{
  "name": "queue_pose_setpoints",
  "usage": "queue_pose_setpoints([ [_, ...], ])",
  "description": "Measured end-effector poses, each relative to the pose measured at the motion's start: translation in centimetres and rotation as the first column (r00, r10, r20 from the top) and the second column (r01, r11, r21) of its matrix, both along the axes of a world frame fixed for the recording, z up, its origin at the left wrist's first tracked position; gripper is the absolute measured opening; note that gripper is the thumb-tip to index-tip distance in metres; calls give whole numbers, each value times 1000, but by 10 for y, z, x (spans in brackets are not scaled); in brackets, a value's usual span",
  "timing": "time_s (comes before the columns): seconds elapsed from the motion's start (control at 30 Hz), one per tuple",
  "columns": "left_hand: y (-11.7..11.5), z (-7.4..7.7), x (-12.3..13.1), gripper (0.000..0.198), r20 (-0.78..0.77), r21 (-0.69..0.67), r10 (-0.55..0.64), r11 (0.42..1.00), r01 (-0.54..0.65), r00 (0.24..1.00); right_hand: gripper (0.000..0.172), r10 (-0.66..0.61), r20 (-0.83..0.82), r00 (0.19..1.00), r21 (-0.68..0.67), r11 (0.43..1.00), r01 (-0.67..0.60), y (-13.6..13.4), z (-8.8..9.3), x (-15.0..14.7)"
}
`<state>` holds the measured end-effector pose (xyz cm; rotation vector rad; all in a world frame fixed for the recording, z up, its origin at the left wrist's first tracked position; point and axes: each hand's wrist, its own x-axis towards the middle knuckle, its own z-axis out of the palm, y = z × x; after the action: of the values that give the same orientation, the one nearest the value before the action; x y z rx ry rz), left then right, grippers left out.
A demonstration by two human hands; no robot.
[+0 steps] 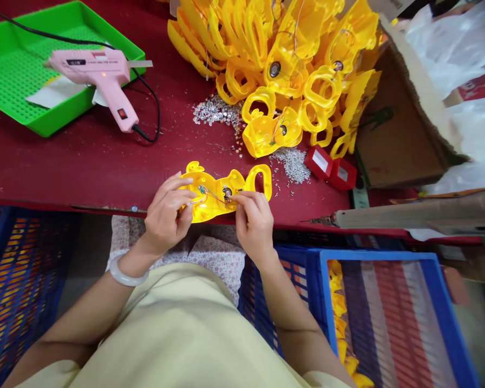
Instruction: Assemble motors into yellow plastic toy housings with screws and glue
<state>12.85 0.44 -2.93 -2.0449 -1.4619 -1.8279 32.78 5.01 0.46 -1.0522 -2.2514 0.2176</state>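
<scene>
Two hands are holding one yellow plastic piece just at the front edge of the red table, and it hangs a little over this edge. The left hand is closed around the piece's left part, with its fingers pressed on the top, and a white bangle sits on that wrist. The right hand pinches near a small round metal part, close to thin wires and a small green board. Behind the hands lies a big pile of yellow pieces, with silver beads spilled beside it. At the left, a pink glue gun rests on a green tray.
</scene>
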Motion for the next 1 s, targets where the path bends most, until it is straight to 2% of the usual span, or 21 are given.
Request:
queue_pose_setpoints([
  [0.1,1,-1,0,9,11,21,-14,1000,14,1000,25,11,-52,999,-4,1000,-11,-1,-2,1],
  [0.3,-2,3,1,10,-19,3,-25,1000,25,1000,29,-28,96,995,63,998,22,-1,-1,-4],
  [0.4,-5,14,-5,13,-8,4,-30,1000,30,1000,27,-23,65,998,75,997,18,-1,-1,-3],
  [0.5,3,31,-17,20,2,-21,80,997,-80,997,28,-17,13,1000,64,998,16,-2,-5,-1],
  [0.57,16,44,-27,20,-98,-150,119,980,-133,988,29,-22,-6,1000,51,998,22,-2,-8,1],
  [0.63,31,53,-36,31,-227,-355,26,928,-108,974,30,-24,-19,1000,42,999,25,-3,-10,1],
  [0.67,38,56,-39,33,-266,-463,-45,882,-87,963,30,-22,-28,999,41,999,23,-4,-11,1],
  [0.73,44,58,-42,30,-269,-621,-147,782,-55,952,29,-26,-74,997,42,999,29,-7,-12,0],
  [0.8,43,57,-40,21,-218,-671,-140,740,-44,966,28,-58,-158,986,64,996,69,-11,-11,0],
  [0.9,30,49,-30,18,-126,-598,-44,801,-41,991,27,-136,-274,952,124,977,176,-20,-8,1],
  [1.0,16,40,-18,16,-65,-515,38,855,-66,997,26,-165,-305,938,157,963,220,-29,-3,3],
])
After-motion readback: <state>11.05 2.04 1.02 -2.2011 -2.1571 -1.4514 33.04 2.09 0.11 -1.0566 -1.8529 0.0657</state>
